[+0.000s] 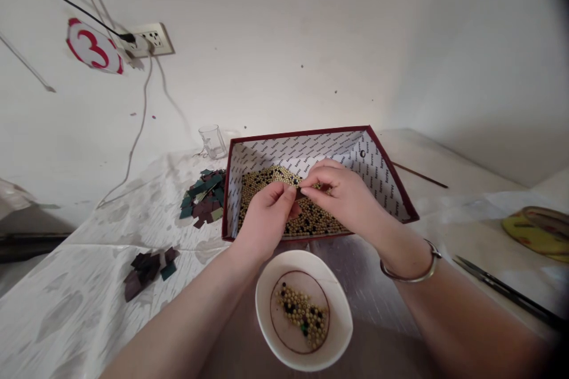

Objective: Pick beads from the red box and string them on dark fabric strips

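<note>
A box (387, 179) with a dark red rim and printed white lining holds many yellowish and black beads (315, 218). Above the beads, my left hand (272, 208) is closed in a pinch, its fingertips close to those of my right hand (331, 185). The right thumb and index finger are also pinched together. Something small and dark shows between the two hands, too small to make out. Nearer me, below the hands, stands a white bowl (342, 334) with yellowish and black beads and a green bit inside.
Left of the box lie green and brown pieces (205, 195), with a smaller dark pile (147, 271) nearer. A glass mug (213, 142) stands behind. At right are a thin stick (420, 174), dark tweezers (507, 288) and a yellow round container (536, 235).
</note>
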The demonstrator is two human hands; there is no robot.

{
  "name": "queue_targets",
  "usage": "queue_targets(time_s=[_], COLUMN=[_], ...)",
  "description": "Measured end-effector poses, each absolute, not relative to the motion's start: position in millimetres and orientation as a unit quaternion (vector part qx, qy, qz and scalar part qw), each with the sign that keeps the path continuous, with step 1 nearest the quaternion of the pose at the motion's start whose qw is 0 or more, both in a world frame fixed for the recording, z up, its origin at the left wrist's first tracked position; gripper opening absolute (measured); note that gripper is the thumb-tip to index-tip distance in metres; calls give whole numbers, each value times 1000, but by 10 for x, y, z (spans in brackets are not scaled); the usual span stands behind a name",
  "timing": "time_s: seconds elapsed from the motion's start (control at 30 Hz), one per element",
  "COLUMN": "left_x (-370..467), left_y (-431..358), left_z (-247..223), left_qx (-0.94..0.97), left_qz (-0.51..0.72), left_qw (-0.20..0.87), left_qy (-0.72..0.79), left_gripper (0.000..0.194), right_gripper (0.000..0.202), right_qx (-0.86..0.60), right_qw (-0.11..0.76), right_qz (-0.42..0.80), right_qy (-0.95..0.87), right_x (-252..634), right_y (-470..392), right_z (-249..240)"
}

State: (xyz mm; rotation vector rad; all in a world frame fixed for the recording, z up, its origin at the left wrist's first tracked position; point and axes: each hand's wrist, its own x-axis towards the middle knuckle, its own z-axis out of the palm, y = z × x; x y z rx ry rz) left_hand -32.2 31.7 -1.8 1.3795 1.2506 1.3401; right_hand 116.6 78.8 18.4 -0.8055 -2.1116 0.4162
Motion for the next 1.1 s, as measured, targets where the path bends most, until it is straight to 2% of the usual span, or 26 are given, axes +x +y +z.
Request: queue_targets(time_s=[0.1,0.2,0.5,0.97,1.1], left_x=[-328,-330,-343,-350,-338], left_y=[323,324,301,297,285], left_z=[-23,-23,6,6,18], left_qx=[557,563,616,618,613], left_qz=[531,530,475,464,463], left_qw=[400,394,341,349,359], left_qy=[498,497,527,530,530], left_gripper=[26,25,28,29,27], right_gripper=[4,9,7,3,11], right_qx=[-351,-369,-330,-326,-348], right_qw=[412,395,350,318,326], right_qz=[259,351,472,480,447], right_qy=[-800,-765,-739,-750,-756], right_x=[1157,1165,1183,1202,1185], right_y=[787,756,762,718,734], right_z=[189,211,147,204,161])
